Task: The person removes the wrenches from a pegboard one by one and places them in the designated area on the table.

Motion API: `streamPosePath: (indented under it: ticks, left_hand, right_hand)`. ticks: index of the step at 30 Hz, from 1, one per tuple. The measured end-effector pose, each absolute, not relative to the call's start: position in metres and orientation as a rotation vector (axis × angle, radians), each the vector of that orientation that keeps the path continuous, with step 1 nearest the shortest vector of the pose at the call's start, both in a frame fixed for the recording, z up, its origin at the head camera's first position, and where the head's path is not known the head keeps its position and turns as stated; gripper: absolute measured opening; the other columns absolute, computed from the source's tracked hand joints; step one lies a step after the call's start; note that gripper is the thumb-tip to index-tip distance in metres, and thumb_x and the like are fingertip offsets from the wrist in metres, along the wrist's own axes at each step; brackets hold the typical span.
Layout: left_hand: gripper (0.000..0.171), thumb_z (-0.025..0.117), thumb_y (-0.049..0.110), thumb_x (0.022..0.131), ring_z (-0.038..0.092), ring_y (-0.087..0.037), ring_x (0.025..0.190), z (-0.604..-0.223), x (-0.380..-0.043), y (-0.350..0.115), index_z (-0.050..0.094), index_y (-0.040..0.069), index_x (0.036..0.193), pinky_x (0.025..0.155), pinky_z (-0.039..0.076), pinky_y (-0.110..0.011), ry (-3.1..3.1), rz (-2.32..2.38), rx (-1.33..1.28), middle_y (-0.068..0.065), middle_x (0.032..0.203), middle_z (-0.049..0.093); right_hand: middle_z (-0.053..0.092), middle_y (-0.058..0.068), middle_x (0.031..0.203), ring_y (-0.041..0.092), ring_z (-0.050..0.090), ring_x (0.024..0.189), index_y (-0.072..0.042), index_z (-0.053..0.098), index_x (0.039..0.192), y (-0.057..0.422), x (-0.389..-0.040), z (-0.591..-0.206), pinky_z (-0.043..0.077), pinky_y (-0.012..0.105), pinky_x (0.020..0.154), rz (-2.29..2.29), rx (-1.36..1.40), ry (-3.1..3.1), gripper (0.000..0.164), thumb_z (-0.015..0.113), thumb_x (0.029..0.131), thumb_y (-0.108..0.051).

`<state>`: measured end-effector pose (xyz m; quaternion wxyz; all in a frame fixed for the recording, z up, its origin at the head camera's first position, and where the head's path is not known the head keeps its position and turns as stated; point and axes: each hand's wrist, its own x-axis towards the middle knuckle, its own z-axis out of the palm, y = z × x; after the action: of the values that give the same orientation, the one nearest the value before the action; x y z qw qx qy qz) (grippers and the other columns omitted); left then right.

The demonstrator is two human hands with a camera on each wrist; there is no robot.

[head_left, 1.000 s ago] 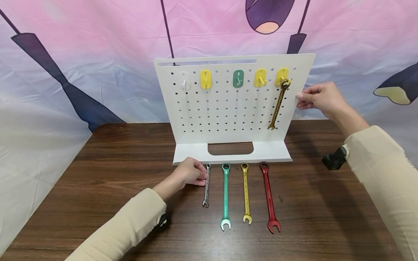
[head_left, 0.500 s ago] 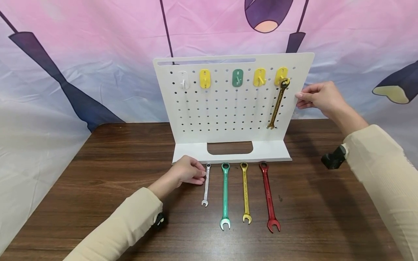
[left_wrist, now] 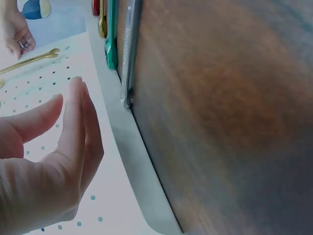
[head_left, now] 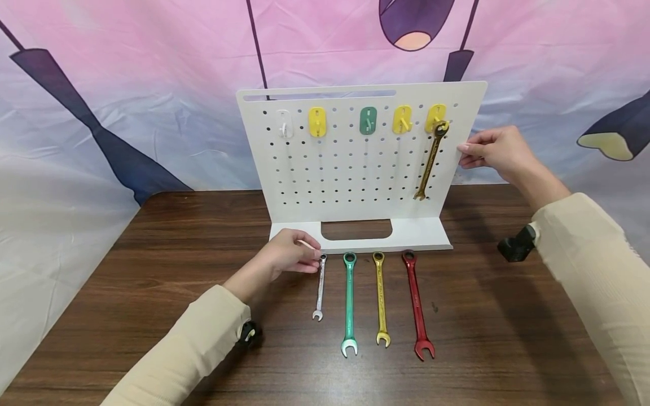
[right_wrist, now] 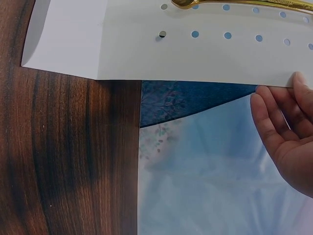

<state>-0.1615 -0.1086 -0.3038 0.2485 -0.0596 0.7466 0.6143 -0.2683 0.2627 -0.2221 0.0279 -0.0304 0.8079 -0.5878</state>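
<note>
A small silver wrench lies on the table below the white pegboard. My left hand hovers beside its ring end; the left wrist view shows a gap between thumb and fingers, with nothing held there. At the board's right edge, my right hand pinches the panel between thumb and fingers. Beside that hand a gold wrench hangs by its ring end from the rightmost yellow hook. To the right of the silver wrench lie a green wrench, a yellow wrench and a red wrench.
Along the board's upper part sit a white hook, a yellow hook, a green hook and another yellow hook. The board stands on the brown wooden table, before a printed cloth backdrop.
My left hand has slid up along the silver wrench towards its ring end, and its fingers have parted from the handle. My right hand keeps its place on the board's edge.
</note>
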Motion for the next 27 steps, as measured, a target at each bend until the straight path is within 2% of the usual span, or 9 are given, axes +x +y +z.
streamPosePath:
  ticks: [7, 11, 18, 21, 27]
  left_hand:
    - [0.022, 0.057, -0.007, 0.086, 0.06, -0.017, 0.066, -0.296, -0.166, -0.103, 0.051, -0.011, 0.107, 0.066, 0.058, -0.028, 2.055, 1.674, -0.115, -0.016, 0.081, 0.061]
    - [0.025, 0.057, -0.006, 0.086, 0.061, -0.019, 0.072, -0.289, -0.171, -0.099, 0.051, -0.011, 0.11, 0.071, 0.057, -0.031, 2.069, 1.676, -0.072, -0.015, 0.084, 0.06]
    - [0.031, 0.057, 0.0, 0.088, 0.059, -0.032, 0.094, -0.28, -0.181, -0.09, 0.049, -0.009, 0.117, 0.08, 0.055, -0.035, 2.084, 1.637, 0.003, -0.025, 0.112, 0.055]
    - [0.032, 0.057, 0.002, 0.089, 0.055, -0.037, 0.103, -0.278, -0.186, -0.084, 0.049, -0.008, 0.118, 0.082, 0.054, -0.036, 2.098, 1.63, 0.037, -0.025, 0.113, 0.054]
    - [0.031, 0.056, 0.0, 0.089, 0.055, -0.037, 0.104, -0.272, -0.195, -0.068, 0.05, -0.007, 0.119, 0.085, 0.053, -0.038, 2.136, 1.651, 0.115, -0.025, 0.112, 0.055]
  right_hand:
    - [0.065, 0.004, 0.065, 0.014, 0.064, 0.06, -0.011, 0.068, 0.071, 0.262, -0.268, -0.222, 0.057, 0.026, 0.06, -1.818, -0.084, 2.488, 0.016, 0.063, 0.085, -0.009]
    - [0.065, 0.004, 0.065, 0.015, 0.064, 0.06, -0.01, 0.068, 0.071, 0.263, -0.267, -0.222, 0.057, 0.026, 0.06, -1.825, -0.091, 2.482, 0.015, 0.063, 0.085, -0.009]
    - [0.065, 0.004, 0.066, 0.016, 0.064, 0.06, -0.01, 0.069, 0.07, 0.262, -0.267, -0.222, 0.058, 0.026, 0.061, -1.851, -0.092, 2.461, 0.016, 0.063, 0.085, -0.009]
    - [0.065, 0.004, 0.066, 0.016, 0.064, 0.06, -0.01, 0.069, 0.07, 0.262, -0.267, -0.222, 0.058, 0.027, 0.061, -1.856, -0.091, 2.458, 0.016, 0.063, 0.085, -0.008]
    - [0.065, 0.004, 0.066, 0.016, 0.064, 0.06, -0.01, 0.069, 0.071, 0.262, -0.266, -0.221, 0.058, 0.027, 0.06, -1.84, -0.079, 2.477, 0.014, 0.063, 0.085, -0.009]
